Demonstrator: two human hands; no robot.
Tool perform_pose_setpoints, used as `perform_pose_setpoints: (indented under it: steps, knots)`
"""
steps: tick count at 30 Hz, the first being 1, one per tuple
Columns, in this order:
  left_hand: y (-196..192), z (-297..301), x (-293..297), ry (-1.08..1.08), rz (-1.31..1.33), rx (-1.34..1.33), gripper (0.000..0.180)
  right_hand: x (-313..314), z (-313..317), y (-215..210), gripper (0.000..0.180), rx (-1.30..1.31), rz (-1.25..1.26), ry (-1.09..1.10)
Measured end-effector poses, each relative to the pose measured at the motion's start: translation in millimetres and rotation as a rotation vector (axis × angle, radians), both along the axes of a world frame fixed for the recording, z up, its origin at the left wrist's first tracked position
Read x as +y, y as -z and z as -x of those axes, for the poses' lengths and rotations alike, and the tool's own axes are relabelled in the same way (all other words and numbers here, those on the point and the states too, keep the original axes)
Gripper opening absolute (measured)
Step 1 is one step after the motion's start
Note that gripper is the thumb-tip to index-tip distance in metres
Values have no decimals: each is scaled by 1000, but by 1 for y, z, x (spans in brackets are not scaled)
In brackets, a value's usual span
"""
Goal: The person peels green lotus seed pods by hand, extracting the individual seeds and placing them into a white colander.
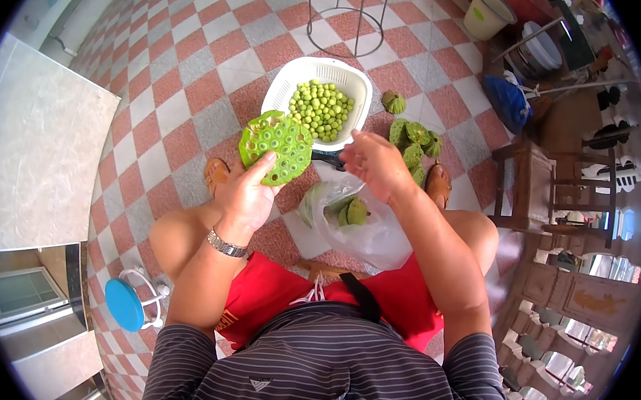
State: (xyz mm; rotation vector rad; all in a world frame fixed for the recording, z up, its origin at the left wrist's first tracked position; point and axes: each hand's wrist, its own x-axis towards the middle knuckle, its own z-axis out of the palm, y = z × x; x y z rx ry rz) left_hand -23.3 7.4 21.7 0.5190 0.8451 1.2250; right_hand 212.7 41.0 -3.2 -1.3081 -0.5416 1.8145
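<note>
My left hand (249,195) grips a green lotus seed pod (283,144), thumb on its flat face. Seeds sit in most of the pod's holes, and the rim at the upper left is torn. To the right, my right hand (375,165) hovers beside the near right edge of a white plastic basket (274,93), with its fingers loosely bent and apart. No seed shows in it. Loose green lotus seeds (323,107) fill the middle of the basket. Between my legs, a clear plastic bag (377,237) holds more green lotus pods (353,212).
Several emptied pods (414,136) lie by my right foot, with another pod (393,102) farther off. A metal stand (357,52) rises beyond the basket. A blue-topped stool (124,305) stands at the left, a wooden chair (522,186) at the right, and a cream bucket (488,15) at the far right.
</note>
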Motion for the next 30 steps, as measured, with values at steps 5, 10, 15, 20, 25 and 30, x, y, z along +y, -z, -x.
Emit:
perform_pose_setpoints:
  steps: [5, 10, 15, 20, 25, 30]
  knots:
    - [-5, -7, -3, 49, -15, -13, 42, -25, 8, -15, 38, -122, -143, -263]
    - [9, -14, -7, 154, -14, -104, 45, -38, 11, -17, 28, -233, -327, -379]
    - [8, -15, -9, 239, 7, 14, 49, -40, 9, -24, 23, -306, -360, -327]
    - [2, -13, -8, 329, 82, 64, 45, -43, 4, -23, 23, -394, -395, -297]
    - [19, -14, -9, 273, -106, 260, 40, -47, 5, -30, 26, -448, -396, -329]
    - [16, -14, -12, 331, -120, 285, 38, -47, 5, -24, 23, -501, -407, -331]
